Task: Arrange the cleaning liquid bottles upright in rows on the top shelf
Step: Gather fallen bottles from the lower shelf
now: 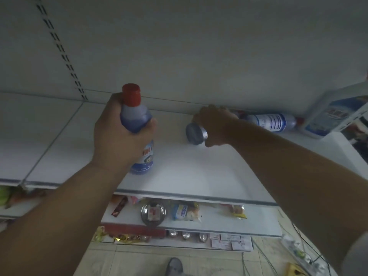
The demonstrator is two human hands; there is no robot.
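My left hand [117,134] grips an upright blue bottle with a red cap [137,124] around its neck and shoulder; its base rests on or just above the white top shelf [189,168]. My right hand [215,124] is wrapped around a second bottle [196,134] that lies on its side, its round base pointing toward me. Behind that hand a third bottle [272,121] with a white label lies on its side against the back panel. A large pale-blue jug [336,112] stands at the far right of the shelf.
The shelf's back panel [179,56] rises behind the bottles, with a slotted upright [63,54] at the left. Lower shelves [199,218] hold snack packets and a round tin. Cables and a foot show on the tiled floor [199,259].
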